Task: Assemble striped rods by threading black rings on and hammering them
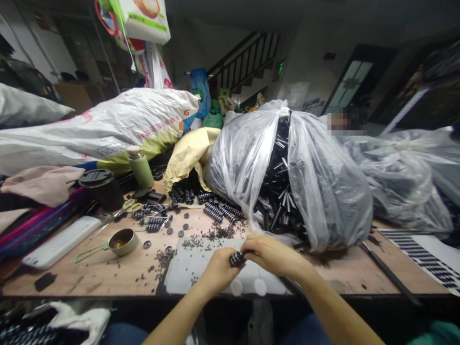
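My left hand (218, 270) is closed around a short black cylinder with white checked rows (235, 259), whose end faces me. My right hand (268, 253) is closed too, with its fingertips pressed at the cylinder's right side. Whether a small part sits between those fingertips is hidden. Both hands are above a pale grey mat (190, 268) at the table's front. Just beyond them, tiny black pieces (224, 230) lie scattered. Similar checked cylinders (213, 212) are heaped farther back, some spilling from a yellow paper bag (192, 153).
A big clear bag of black tubes (247, 158) bulges behind my hands. To the left are a small cup (123, 242), scissors (130, 206), a green bottle (140, 167), a black tumbler (102, 189) and a white case (63, 242). A dark bar (390, 273) lies at right.
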Demonstrator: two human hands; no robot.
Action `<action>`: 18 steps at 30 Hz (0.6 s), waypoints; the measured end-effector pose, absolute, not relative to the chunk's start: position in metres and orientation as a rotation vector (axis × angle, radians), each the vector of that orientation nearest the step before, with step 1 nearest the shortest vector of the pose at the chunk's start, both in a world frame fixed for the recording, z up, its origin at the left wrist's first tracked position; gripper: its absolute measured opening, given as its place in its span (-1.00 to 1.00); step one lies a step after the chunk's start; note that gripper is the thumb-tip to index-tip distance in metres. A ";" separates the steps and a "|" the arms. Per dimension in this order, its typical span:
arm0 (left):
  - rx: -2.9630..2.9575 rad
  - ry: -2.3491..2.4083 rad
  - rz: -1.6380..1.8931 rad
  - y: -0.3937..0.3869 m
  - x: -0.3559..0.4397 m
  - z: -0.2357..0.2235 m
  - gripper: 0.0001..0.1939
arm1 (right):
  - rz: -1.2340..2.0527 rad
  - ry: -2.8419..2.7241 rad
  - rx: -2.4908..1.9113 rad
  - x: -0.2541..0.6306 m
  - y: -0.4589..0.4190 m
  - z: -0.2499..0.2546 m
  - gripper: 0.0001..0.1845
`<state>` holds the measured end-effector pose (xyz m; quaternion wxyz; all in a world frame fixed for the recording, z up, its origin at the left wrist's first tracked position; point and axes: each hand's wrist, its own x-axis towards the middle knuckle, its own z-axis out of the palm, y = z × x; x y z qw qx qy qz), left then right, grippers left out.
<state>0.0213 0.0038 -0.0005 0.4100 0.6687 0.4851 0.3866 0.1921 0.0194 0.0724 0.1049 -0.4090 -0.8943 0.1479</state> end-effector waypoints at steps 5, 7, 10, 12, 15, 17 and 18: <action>1.160 1.237 1.009 0.007 0.023 -0.008 -0.76 | 0.359 -2.359 -1.256 0.162 0.011 0.036 0.06; 1.103 1.193 1.049 0.006 0.019 -0.006 -0.73 | 0.384 -2.275 -1.294 0.157 0.011 0.019 0.11; 0.936 1.079 1.143 0.003 0.012 -0.002 -0.63 | 0.466 -2.173 -1.239 0.160 0.008 0.011 0.13; 0.813 1.017 1.164 0.001 0.010 -0.001 -0.57 | 0.574 -2.157 -1.136 0.164 0.003 0.014 0.14; 0.751 1.023 1.162 -0.001 0.010 0.001 -0.48 | 0.763 -2.158 -0.983 0.167 -0.007 0.019 0.14; 0.730 1.048 1.172 -0.002 0.012 0.004 -0.46 | 0.845 -2.144 -0.924 0.165 -0.012 0.018 0.18; 0.716 1.053 1.186 -0.003 0.014 0.006 -0.48 | 0.867 -2.134 -0.909 0.163 -0.013 0.017 0.19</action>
